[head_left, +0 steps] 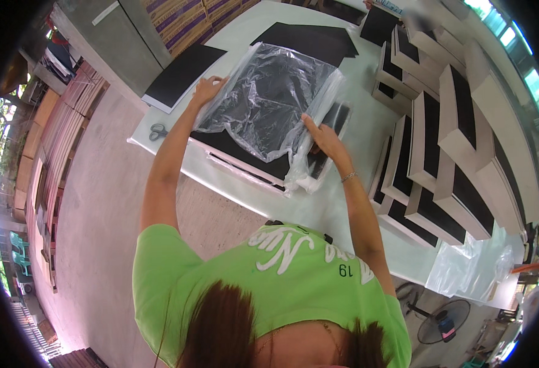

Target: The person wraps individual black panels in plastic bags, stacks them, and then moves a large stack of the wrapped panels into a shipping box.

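A clear plastic bag (275, 92) lies crinkled over a flat black-topped, pale-sided box (245, 151) on the table. The box's near edge sticks out from under the film. At the bag's left edge, my left hand (208, 90) has its fingers closed on the film. On the right side, my right hand (326, 136) grips the bag's bunched edge with the thumb on top; its other fingers are partly hidden below. Scissors (158, 131) with dark handles rest on the table left of the box.
Black sheets (183, 73) lie at the left and back of the white table (220, 184). Several black-and-pale boxes (425, 141) are stacked on the right. More clear plastic (465, 264) sits at the near right, above a standing fan (444, 322). A grey cabinet (113, 49) stands at the back left.
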`<state>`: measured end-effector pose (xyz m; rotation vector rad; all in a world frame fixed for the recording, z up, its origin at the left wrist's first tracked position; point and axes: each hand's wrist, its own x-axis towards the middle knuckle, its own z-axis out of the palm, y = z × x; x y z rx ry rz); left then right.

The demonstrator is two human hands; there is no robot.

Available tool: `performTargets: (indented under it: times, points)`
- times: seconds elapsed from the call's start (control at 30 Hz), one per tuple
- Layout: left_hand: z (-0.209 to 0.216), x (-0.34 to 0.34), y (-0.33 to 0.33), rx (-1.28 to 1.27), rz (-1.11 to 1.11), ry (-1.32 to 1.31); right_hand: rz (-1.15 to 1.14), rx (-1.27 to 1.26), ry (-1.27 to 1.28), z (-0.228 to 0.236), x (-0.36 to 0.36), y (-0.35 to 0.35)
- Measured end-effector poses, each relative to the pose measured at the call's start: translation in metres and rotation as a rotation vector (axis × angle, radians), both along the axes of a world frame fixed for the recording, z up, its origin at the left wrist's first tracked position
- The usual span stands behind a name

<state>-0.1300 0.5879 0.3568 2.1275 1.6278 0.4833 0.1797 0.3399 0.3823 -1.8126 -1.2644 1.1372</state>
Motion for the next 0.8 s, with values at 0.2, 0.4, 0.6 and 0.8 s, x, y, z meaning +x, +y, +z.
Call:
performTargets:
  times: [0.2,0.4,0.6,0.8]
  points:
    - [-0.025,-0.004,-0.014,-0.683,-0.188,-0.660,-0.185,0.256,-0.102,0.001,-0.002,-0.014]
    - [0.002,-0.022,-0.055,-0.745,0.024,-0.911,-0.498,0.413,-0.258,-0.035,0.022,-0.032]
    - [-0.021,-0.030,-0.056,-0.807,0.206,-1.046,-0.376,0.366,0.521,-0.054,0.001,-0.021]
    - [-0.027,-0.025,-0.058,-0.685,0.205,-0.923,-0.425,0.314,0.604,-0.083,0.018,-0.005]
